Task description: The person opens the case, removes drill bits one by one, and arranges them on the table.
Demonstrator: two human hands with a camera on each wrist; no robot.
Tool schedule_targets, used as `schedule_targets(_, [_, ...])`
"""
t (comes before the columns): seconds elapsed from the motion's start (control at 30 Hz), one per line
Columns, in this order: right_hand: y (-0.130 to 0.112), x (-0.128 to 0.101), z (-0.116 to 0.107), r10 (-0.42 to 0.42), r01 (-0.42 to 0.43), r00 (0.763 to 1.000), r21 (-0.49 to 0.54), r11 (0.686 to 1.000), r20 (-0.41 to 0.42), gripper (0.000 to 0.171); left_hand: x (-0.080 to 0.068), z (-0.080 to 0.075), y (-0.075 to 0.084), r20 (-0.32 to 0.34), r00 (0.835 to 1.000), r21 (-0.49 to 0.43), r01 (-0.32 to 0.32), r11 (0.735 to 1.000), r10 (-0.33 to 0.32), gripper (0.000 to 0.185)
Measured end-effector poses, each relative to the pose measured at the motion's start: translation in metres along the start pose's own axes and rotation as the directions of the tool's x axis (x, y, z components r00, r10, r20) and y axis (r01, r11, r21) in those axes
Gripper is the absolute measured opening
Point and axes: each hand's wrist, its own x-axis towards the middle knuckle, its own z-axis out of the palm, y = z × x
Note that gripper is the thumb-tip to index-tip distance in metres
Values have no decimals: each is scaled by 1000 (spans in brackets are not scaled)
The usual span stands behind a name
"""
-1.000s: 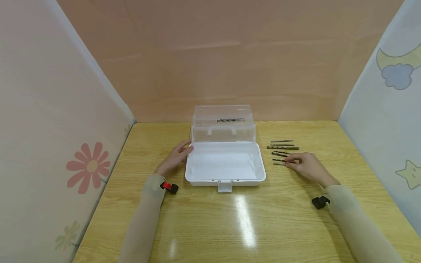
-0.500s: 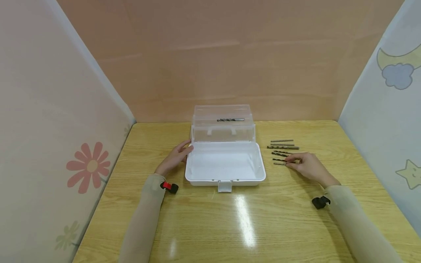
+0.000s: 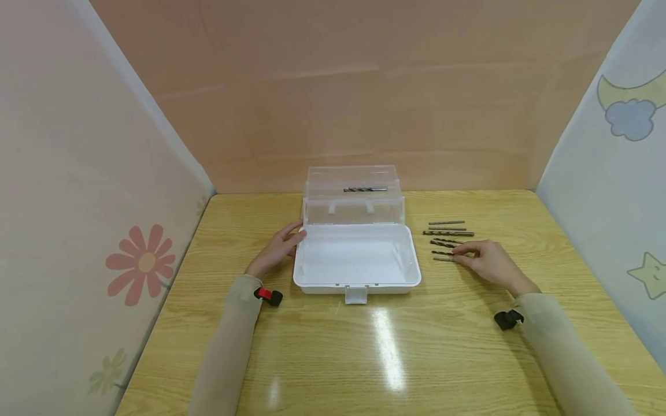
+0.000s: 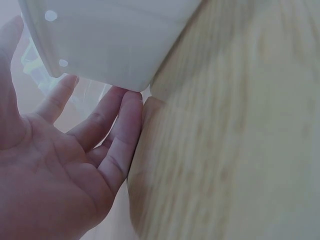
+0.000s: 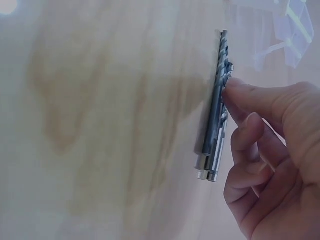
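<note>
A white plastic box (image 3: 356, 287) stands with its clear lid (image 3: 317, 211) tipped back. My left hand (image 3: 276, 252) rests against the box's left side, thumb at the rim; in the left wrist view its fingers (image 4: 127, 117) touch the box's lower edge. Two dark drill bits (image 3: 364, 189) show through the clear lid. Right of the box, several drill bits (image 3: 447, 234) lie in a loose row on the table. My right hand (image 3: 484, 263) pinches a drill bit (image 5: 214, 120) at the near end of the row, thumb and fingertips on it, with other bits close alongside.
The wooden table (image 3: 322, 358) carries the box near its back edge. A front latch (image 3: 356, 295) hangs from the box. Printed walls (image 3: 67, 173) rise at the left and right, with an orange-brown backdrop (image 3: 354, 98) behind.
Both hands stay almost where they were. The nearest drill bits and the right fingertips have shifted very slightly to the right; the box has not moved.
</note>
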Motion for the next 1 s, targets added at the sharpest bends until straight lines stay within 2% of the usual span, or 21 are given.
schedule_targets(0.37, [-23, 12, -23, 24, -25, 999, 33, 999, 27, 36, 0, -1, 0, 6, 1000, -6, -4, 1000, 4, 66])
schedule_targets(0.57, [-45, 25, -37, -37, 37, 999, 19, 999, 2, 37, 0, -1, -1, 1, 1000, 6, -2, 1000, 2, 67])
schedule_targets(1.0, [-104, 64, -57, -94, 94, 996, -16, 995, 8, 34, -1, 0, -1, -1, 1000, 15, -3, 1000, 3, 69])
